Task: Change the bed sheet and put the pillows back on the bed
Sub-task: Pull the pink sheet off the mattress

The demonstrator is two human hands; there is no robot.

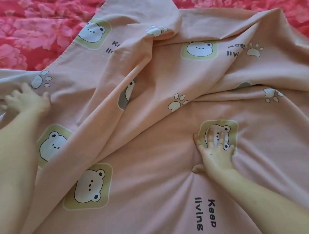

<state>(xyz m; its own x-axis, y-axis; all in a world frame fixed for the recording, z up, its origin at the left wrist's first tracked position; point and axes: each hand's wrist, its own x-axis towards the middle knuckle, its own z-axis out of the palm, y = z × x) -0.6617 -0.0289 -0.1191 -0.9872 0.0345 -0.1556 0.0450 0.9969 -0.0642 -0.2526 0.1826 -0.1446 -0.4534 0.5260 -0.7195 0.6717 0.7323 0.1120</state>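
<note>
Both left hand (26, 101) and right hand (216, 155) are being pressed, fingers apart, on the sheet (158, 201) over the bed (28, 25).
Its ridge (115, 109), running 7-to-1 o'clock, is being flanked by them, nearer the left.

The pink sheet (158, 201) spills off the left, right and bottom edges, its folds swallow half a bear print (128, 95) in the middle and bury much of the red floral cover (28, 25), and the left hand (26, 101) blurs at the fingertips, grip unclear.
</note>
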